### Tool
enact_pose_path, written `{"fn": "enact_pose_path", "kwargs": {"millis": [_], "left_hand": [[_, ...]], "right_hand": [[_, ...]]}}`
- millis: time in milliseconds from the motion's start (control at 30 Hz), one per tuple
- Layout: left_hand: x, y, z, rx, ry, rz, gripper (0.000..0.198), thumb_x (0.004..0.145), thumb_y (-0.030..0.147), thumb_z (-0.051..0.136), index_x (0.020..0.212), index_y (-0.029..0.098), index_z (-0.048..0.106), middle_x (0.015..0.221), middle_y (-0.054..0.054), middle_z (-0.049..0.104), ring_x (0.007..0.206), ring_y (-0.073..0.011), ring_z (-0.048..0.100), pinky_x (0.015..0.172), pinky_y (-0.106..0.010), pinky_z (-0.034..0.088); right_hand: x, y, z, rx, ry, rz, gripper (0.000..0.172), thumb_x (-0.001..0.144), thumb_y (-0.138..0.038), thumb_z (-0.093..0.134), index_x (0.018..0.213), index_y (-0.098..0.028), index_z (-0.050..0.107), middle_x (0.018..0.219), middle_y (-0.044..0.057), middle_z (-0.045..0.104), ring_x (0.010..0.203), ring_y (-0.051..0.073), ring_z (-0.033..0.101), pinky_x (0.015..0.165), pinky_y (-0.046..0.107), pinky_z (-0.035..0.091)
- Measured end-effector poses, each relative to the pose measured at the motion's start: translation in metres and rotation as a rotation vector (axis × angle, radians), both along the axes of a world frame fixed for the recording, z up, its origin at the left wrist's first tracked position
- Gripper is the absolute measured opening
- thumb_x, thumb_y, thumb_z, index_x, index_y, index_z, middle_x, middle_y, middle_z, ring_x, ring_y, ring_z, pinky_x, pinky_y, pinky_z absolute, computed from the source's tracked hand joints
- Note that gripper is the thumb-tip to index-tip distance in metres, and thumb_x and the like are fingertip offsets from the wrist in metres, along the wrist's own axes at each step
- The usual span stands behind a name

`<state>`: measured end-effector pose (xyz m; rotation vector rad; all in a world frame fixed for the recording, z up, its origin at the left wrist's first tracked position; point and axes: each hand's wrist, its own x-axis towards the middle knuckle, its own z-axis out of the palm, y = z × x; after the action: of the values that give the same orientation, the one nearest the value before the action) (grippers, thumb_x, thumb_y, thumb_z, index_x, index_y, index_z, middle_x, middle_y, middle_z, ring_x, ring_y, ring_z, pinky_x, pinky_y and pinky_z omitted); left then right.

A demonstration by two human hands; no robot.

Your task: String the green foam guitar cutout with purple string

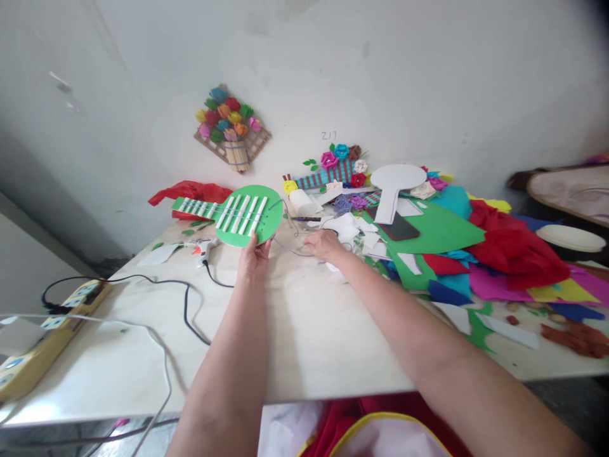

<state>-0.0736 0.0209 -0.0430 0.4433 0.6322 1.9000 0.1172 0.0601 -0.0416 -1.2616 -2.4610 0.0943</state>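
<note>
My left hand grips the lower rim of a green guitar-shaped cutout, holding it above the table. White strips lie across its body and neck, with thin purple strings running lengthwise over them. Loose purple thread trails from its round end toward my right hand. My right hand is closed low over the table beside white paper scraps. A dark curved edge shows by its fingers, but what they hold is too small to name. A black pen lies just beyond.
A glue gun with a black cord lies at left, near a power strip. Coloured sheets, a phone and a white guitar-shaped cutout crowd the right. A flower decoration is on the wall.
</note>
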Motion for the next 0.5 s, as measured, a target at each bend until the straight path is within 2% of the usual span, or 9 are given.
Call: {"fn": "enact_pose_path", "kwargs": {"millis": [100, 200, 300, 400, 500], "left_hand": [[-0.003, 0.003, -0.002, 0.010, -0.027, 0.017, 0.034, 0.079, 0.012, 0.056, 0.112, 0.016, 0.057, 0.087, -0.008, 0.069, 0.070, -0.0153, 0.066, 0.054, -0.018, 0.054], [-0.004, 0.005, -0.004, 0.026, -0.030, 0.041, 0.034, 0.079, 0.010, 0.054, 0.112, 0.017, 0.057, 0.089, -0.007, 0.069, 0.072, -0.0149, 0.066, 0.056, -0.019, 0.054], [-0.005, 0.006, -0.006, 0.033, -0.009, 0.052, 0.033, 0.077, 0.010, 0.057, 0.110, 0.017, 0.058, 0.090, -0.007, 0.068, 0.071, -0.0138, 0.066, 0.057, -0.019, 0.054], [-0.007, 0.008, -0.008, 0.027, 0.025, 0.046, 0.029, 0.076, 0.011, 0.059, 0.105, 0.015, 0.060, 0.087, -0.008, 0.068, 0.068, -0.0135, 0.065, 0.056, -0.019, 0.054], [-0.007, 0.008, -0.010, 0.018, 0.050, 0.038, 0.028, 0.075, 0.012, 0.060, 0.103, 0.015, 0.060, 0.084, -0.008, 0.068, 0.067, -0.0141, 0.066, 0.057, -0.020, 0.054]], "right_hand": [[0.003, 0.006, -0.006, -0.088, 0.233, 0.108, 0.019, 0.074, -0.022, 0.055, 0.086, -0.018, 0.069, 0.085, 0.004, 0.070, 0.082, 0.015, 0.062, 0.074, 0.023, 0.042], [0.005, 0.010, -0.008, -0.322, 0.487, 0.203, 0.018, 0.068, -0.018, 0.057, 0.082, -0.015, 0.068, 0.074, 0.003, 0.068, 0.069, 0.011, 0.061, 0.067, 0.021, 0.045], [0.008, 0.008, 0.001, -0.544, 0.667, 0.243, 0.023, 0.066, -0.013, 0.056, 0.086, -0.011, 0.066, 0.070, 0.002, 0.065, 0.061, 0.010, 0.059, 0.064, 0.022, 0.047], [0.012, 0.004, 0.013, -0.682, 0.756, 0.228, 0.027, 0.066, -0.009, 0.050, 0.089, -0.009, 0.065, 0.069, 0.003, 0.062, 0.055, 0.008, 0.055, 0.061, 0.021, 0.046], [0.013, 0.005, 0.018, -0.678, 0.741, 0.227, 0.026, 0.069, -0.011, 0.045, 0.085, -0.009, 0.065, 0.067, 0.002, 0.057, 0.053, 0.006, 0.049, 0.056, 0.019, 0.042]]}}
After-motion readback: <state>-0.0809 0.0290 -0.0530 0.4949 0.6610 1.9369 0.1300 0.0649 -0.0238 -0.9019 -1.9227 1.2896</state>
